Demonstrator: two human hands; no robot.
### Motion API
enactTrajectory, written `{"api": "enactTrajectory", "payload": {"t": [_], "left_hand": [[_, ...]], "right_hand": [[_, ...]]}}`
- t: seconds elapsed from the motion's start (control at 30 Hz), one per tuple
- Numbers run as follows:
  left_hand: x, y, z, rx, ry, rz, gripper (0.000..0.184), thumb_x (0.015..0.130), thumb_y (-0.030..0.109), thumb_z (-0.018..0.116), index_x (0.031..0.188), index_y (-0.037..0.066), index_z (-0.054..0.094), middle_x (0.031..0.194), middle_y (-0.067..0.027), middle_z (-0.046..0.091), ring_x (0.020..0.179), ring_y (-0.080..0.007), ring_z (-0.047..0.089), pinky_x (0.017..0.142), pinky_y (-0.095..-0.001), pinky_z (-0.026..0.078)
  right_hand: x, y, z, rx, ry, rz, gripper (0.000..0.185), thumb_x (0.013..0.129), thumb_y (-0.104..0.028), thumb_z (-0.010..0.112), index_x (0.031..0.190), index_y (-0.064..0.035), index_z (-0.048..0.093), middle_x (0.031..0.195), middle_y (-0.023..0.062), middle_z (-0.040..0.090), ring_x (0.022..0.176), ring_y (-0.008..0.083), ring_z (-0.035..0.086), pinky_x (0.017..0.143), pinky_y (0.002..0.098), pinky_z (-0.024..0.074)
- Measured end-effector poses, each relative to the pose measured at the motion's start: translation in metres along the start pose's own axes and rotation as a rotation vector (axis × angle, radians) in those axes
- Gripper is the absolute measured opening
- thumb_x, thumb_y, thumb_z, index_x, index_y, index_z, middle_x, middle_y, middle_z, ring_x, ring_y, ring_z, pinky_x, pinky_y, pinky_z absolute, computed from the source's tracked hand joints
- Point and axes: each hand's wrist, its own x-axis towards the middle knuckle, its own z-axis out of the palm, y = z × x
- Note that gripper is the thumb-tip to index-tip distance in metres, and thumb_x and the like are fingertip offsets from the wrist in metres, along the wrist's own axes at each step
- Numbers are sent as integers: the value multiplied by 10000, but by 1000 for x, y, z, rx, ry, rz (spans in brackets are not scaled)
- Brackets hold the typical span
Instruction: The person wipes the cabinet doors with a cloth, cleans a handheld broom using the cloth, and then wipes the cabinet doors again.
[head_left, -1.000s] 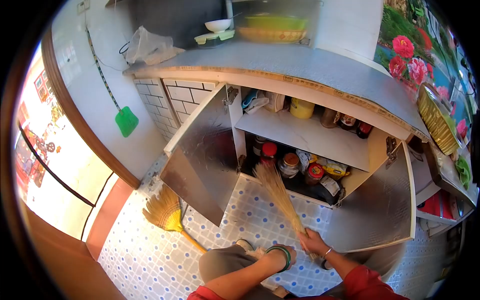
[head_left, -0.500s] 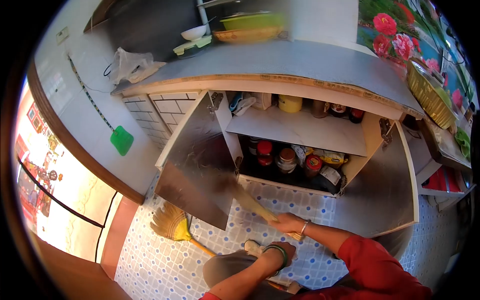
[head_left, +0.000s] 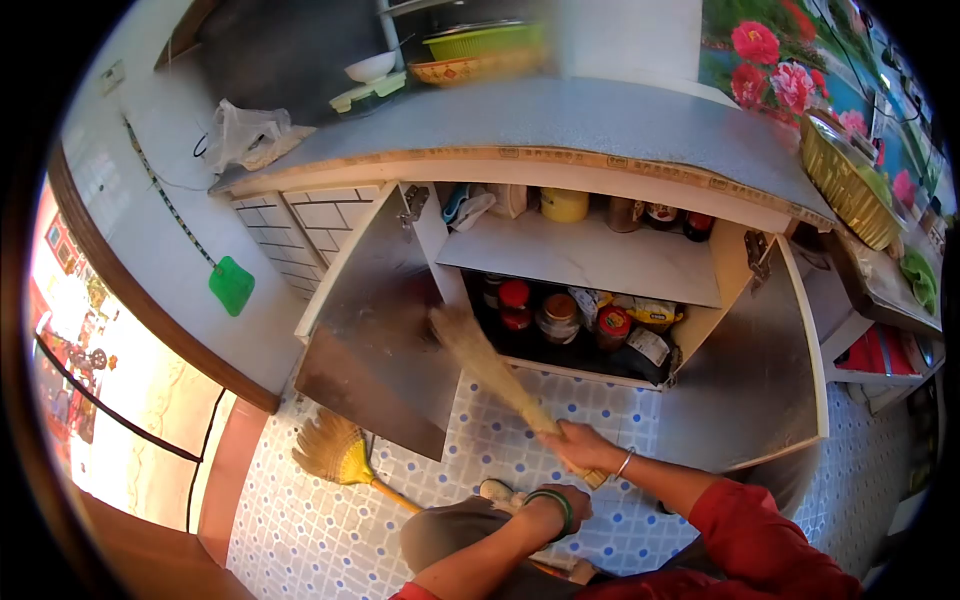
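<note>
My right hand [head_left: 580,447] is closed around the handle of a straw whisk broom [head_left: 490,370]. The bristles reach up and left to the open left cabinet door [head_left: 375,345], near its hinge side; whether they touch it I cannot tell. My left hand [head_left: 567,505], with a green band at the wrist, is curled closed by my knee, and its fingertips are hidden. Inside the cabinet, the lower level holds red-lidded jars [head_left: 613,326], a glass jar [head_left: 558,318] and a yellow packet [head_left: 650,310]. A yellow tub [head_left: 564,204] stands on the shelf [head_left: 590,255].
The right cabinet door [head_left: 755,375] also stands open. A yellow broom [head_left: 345,458] lies on the tiled floor at left. Above runs the grey countertop [head_left: 520,120], with a plastic bag [head_left: 248,135] on its left end. A green fly swatter [head_left: 232,285] hangs on the wall.
The whisk broom's bristle end has swung upward along the left door, near the cabinet opening. My left hand stays by the knee. The whole view has shifted slightly.
</note>
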Motion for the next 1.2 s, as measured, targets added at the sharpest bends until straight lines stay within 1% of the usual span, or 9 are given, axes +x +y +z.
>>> {"api": "enactTrajectory", "payload": {"t": [0.2,0.33,0.43,0.47,0.67,0.73,0.83,1.1,1.2], "left_hand": [[31,-12,36,224,79,180,227,774,136,632,969,66,725,1002,-153,699,923,-294,680,750,-402,546],[24,-3,40,126,148,123,191,713,79,697,894,47,745,938,-136,718,850,-285,693,667,-387,560],[14,7,32,420,81,239,158,692,72,721,845,42,745,932,-148,718,846,-274,698,648,-387,557],[25,4,40,120,150,87,195,723,87,707,908,34,737,1009,-144,710,883,-246,697,668,-369,557],[30,4,47,104,180,112,291,820,198,625,1033,14,699,1054,-149,691,877,-276,689,709,-367,550],[17,6,42,13,186,99,296,827,216,612,1014,4,701,1029,-173,690,892,-299,687,726,-388,548],[10,5,38,-87,195,73,315,837,243,593,984,-12,705,991,-208,689,913,-332,684,753,-419,545],[16,-14,36,153,263,50,347,783,262,676,1010,0,703,1104,-150,680,983,-258,666,851,-346,525],[-12,-10,11,-35,361,24,322,695,101,737,980,-43,698,1049,-244,670,971,-331,675,781,-387,553]], "right_hand": [[-28,14,-9,-757,-303,-14,601,887,-598,503,907,-16,650,707,148,660,639,283,664,609,386,505],[-96,-6,-49,-648,76,-81,519,872,-524,584,988,-18,574,686,183,650,607,344,654,603,414,514],[-158,-67,-76,-415,189,-34,370,881,-364,634,1034,-32,579,665,94,643,569,208,649,548,341,508],[-171,-94,-81,-318,227,-38,323,886,-304,643,1047,-31,579,659,61,635,556,149,636,529,307,501],[-144,-205,-55,-58,330,-399,262,911,-221,613,1039,4,569,655,23,607,536,62,556,507,248,466],[-108,-216,-54,-534,430,-610,336,899,-317,621,971,3,552,656,190,619,588,349,630,564,398,488],[-90,-236,-36,-664,457,-570,410,896,-398,608,925,5,540,697,258,604,692,464,600,618,462,479],[-74,-240,-27,-569,456,-585,442,884,-441,605,940,-7,548,740,257,626,731,455,614,645,489,477],[-73,-272,-32,-735,594,-690,439,882,-443,599,968,-15,553,760,254,635,746,451,618,665,501,481]]}}
